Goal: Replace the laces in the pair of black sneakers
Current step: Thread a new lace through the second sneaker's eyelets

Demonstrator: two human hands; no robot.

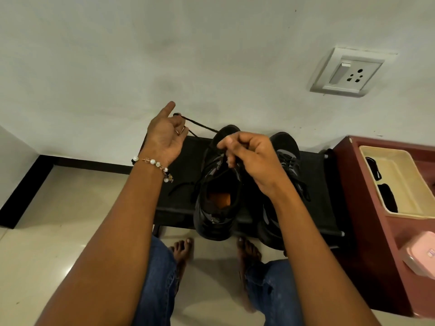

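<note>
Sneakers [217, 196] on black bench [315, 196] by white wall, tile floor; L hand [164, 135] & R hand [249, 156] pinching lace [200, 124].

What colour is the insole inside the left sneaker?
Orange, seen through the opening of the left sneaker in the head view.

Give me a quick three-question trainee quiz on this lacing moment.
1. True or false: the left hand pulls a black lace away from the left sneaker.
2. Where does the right hand work? A) in the cream tray B) over the left sneaker's eyelets C) at the wall socket
3. What do both sneakers stand on?

Key: 1 true; 2 B; 3 the black bench.
</note>
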